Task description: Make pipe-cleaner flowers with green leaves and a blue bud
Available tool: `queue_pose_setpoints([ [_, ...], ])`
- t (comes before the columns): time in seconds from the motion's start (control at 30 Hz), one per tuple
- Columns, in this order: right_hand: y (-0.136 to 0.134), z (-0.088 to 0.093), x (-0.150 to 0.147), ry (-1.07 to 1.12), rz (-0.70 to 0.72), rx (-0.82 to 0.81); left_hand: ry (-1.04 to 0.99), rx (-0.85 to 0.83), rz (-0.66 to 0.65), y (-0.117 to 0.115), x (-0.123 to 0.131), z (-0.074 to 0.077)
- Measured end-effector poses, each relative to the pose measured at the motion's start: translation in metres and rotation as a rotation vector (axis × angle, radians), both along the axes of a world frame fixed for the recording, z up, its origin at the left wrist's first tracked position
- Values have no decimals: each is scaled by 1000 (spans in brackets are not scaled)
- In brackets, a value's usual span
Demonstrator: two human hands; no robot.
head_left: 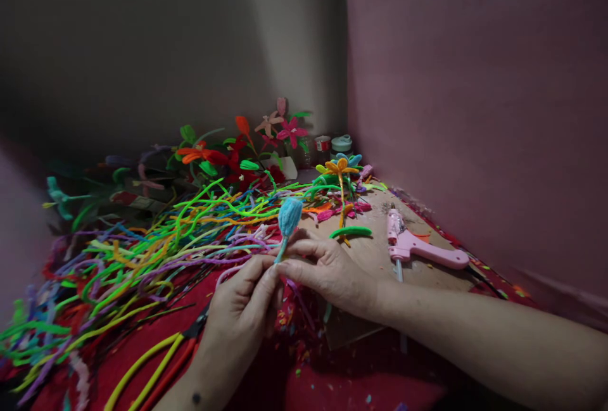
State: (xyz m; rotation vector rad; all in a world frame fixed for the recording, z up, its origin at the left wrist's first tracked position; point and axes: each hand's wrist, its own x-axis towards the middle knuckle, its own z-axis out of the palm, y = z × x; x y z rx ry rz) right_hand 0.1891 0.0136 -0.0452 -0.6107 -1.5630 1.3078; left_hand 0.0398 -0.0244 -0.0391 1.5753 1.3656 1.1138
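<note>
A light blue pipe-cleaner flower bud stands upright on a thin blue stem in front of me. My left hand pinches the stem between thumb and forefinger, low under the bud. From the other side my right hand grips the same stem just below the bud, its fingertips touching those of the left. The stem's lower end is hidden by the hands. Beside my left wrist lie pliers or cutters with yellow and red handles, their jaws mostly covered.
Loose colourful pipe cleaners spread over the red cloth at left. A pink glue gun lies on the cardboard at right, near a yellow-orange flower. Finished flowers and a lidded jar stand near the walls.
</note>
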Motion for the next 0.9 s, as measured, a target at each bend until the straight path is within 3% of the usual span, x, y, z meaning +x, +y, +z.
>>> queue_pose_setpoints([
  [0.33, -1, 5, 0, 53, 132, -218, -451, -347, -187, 2, -2, 3],
  [0.47, 0, 1, -1, 94, 117, -226, -441, -381, -255, 5, -6, -1],
  [0.57, 1, -5, -2, 142, 93, -217, -200, -251, -201, 5, -5, -3],
  [0.77, 0, -13, -5, 215, 52, -301, 306, 281, -2, 2, 0, -11],
  [0.9, 0, -14, -6, 178, 42, -301, 393, 336, 47, 1, 0, -12],
])
